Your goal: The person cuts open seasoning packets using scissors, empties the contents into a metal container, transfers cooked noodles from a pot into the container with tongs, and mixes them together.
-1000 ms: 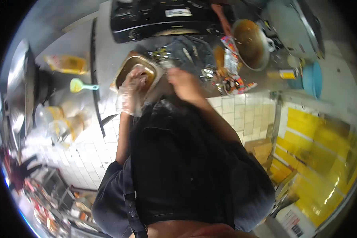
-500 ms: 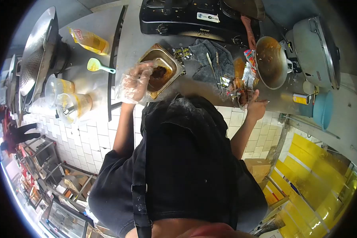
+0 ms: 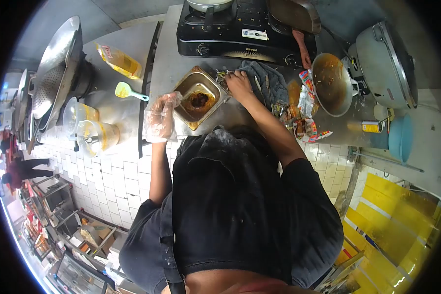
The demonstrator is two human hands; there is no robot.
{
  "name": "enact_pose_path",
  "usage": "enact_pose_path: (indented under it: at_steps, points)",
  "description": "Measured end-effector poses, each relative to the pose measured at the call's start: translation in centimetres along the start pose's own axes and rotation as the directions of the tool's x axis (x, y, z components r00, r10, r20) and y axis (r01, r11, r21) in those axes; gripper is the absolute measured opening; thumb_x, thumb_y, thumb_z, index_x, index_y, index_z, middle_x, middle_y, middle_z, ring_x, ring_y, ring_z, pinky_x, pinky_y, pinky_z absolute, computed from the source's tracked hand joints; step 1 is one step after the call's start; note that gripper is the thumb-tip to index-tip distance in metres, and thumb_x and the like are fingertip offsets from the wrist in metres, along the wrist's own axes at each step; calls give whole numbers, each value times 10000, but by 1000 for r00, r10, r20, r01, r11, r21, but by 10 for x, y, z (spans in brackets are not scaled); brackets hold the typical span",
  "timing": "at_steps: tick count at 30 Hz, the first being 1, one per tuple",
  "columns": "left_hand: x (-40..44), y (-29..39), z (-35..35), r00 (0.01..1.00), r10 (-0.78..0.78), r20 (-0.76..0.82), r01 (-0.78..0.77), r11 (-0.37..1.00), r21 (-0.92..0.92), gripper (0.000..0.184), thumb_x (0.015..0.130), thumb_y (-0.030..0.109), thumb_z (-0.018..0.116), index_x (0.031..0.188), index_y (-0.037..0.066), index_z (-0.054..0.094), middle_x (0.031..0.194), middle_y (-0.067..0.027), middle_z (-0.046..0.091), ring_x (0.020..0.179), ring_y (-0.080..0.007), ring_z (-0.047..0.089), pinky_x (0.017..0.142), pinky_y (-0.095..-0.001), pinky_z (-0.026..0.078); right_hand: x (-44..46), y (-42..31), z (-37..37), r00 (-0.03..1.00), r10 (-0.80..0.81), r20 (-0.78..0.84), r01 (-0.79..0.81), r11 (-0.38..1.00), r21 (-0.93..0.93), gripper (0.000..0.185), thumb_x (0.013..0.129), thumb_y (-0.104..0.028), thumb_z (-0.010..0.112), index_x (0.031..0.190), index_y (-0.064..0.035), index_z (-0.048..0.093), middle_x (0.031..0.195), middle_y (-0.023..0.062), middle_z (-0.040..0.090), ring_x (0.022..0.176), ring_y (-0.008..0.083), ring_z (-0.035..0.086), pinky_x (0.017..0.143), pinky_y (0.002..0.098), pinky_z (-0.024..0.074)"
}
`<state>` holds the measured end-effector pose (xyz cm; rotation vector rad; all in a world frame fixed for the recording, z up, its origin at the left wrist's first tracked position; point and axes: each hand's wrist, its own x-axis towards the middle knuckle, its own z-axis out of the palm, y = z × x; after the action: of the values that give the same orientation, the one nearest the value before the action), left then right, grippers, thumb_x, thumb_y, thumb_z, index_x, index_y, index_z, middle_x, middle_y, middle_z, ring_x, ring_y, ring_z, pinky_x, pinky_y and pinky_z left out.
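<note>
My left hand (image 3: 162,115), in a clear plastic glove, is at the left rim of a square metal pan (image 3: 201,81) with dark brown sauce (image 3: 199,100) at its bottom. Its fingers are curled, and whether anything lies between them is hidden. Just right of the pan, my right hand (image 3: 240,85) is bare, its fingers bent down onto small shiny packets (image 3: 221,77). Beside it lies a dark grey cloth (image 3: 272,81) with metal tongs on top. Torn wrappers (image 3: 306,105) lie farther right.
A black gas stove (image 3: 225,41) stands behind the pan. To the right are a stained pan (image 3: 332,83), a large pot (image 3: 384,68) and a blue bowl (image 3: 400,138). Leftward are a green spoon (image 3: 131,91), a yellow pouch (image 3: 120,61), plastic tubs (image 3: 98,137) and a wok (image 3: 59,59).
My right hand has moved left from beside the wrappers to the small packets by the pan. My left hand has shifted slightly down and away from over the pan.
</note>
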<state>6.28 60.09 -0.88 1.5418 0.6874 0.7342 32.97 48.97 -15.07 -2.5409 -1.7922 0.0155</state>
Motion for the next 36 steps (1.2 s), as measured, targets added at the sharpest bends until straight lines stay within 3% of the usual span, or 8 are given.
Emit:
enact_pose_path:
  at_steps: [7, 11, 17, 19, 22, 25, 31, 36]
  points:
    - [-14, -20, -9, 994, -92, -63, 93, 996, 4, 169, 979, 101, 539, 1056, -11, 639, 981, -104, 689, 904, -156, 641, 855, -291, 513, -28, 5, -30, 995, 24, 95, -34, 993, 110, 489, 682, -238, 748, 1124, -64, 632, 997, 100, 669, 1032, 268, 560, 891, 410, 399]
    - [-13, -22, 5, 995, -88, -40, 86, 995, -48, 220, 983, 140, 519, 1067, -18, 646, 988, -122, 688, 911, -169, 647, 861, -304, 512, -27, -4, -43, 973, 182, -144, -159, 975, 156, 595, 648, -258, 796, 1170, -60, 588, 1107, 114, 571, 1111, 294, 497, 949, 438, 333]
    - [-2, -23, 10, 992, -103, 67, 101, 994, 42, 209, 984, 148, 527, 1065, 3, 655, 957, -94, 696, 860, -155, 649, 797, -284, 503, 14, 9, -23, 931, 229, 283, -270, 956, 114, 483, 653, -333, 805, 1052, -106, 655, 1041, 110, 678, 1043, 319, 606, 944, 459, 360]
    - [-5, -19, 11, 993, -105, 61, 106, 994, -6, 213, 975, 160, 541, 1073, 9, 657, 954, -89, 697, 839, -147, 647, 769, -276, 493, 5, 6, -17, 953, 236, 191, -254, 964, 78, 364, 699, -336, 770, 985, -127, 691, 942, 100, 716, 973, 308, 660, 916, 478, 390]
    - [-3, -19, 7, 991, -135, -17, 135, 991, -17, 194, 968, 132, 540, 1047, 10, 668, 937, -67, 695, 811, -115, 625, 743, -254, 482, -13, -8, -32, 822, 494, 284, -569, 736, 367, 339, 740, -347, 713, 1017, -154, 695, 1002, 112, 705, 1049, 294, 631, 919, 512, 428]
    - [-6, -24, 6, 975, -209, -82, 207, 978, -31, 202, 971, 144, 540, 1068, 15, 661, 923, -63, 693, 786, -123, 632, 733, -249, 482, -21, -18, -32, 800, 460, 385, -591, 712, 379, 363, 769, -277, 695, 1111, -154, 686, 1182, 136, 648, 1090, 335, 603, 989, 517, 401]
    - [-5, -25, 9, 970, -240, -35, 226, 947, -227, 294, 979, 220, 514, 1210, 54, 589, 920, -62, 687, 772, -121, 628, 722, -255, 489, -27, -32, -33, 951, 298, 76, -288, 773, 566, 734, 636, -272, 848, 1298, -156, 553, 1303, 152, 525, 1202, 361, 536, 971, 493, 455]
    - [1, -24, 9, 966, -257, -39, 242, 945, -218, 249, 984, 128, 504, 1189, 18, 593, 895, -62, 674, 791, -100, 596, 763, -235, 479, -9, -23, -16, 969, 89, 231, -185, 881, 436, 696, 608, -317, 870, 1226, -141, 604, 1303, 166, 534, 1172, 371, 555, 968, 479, 468]
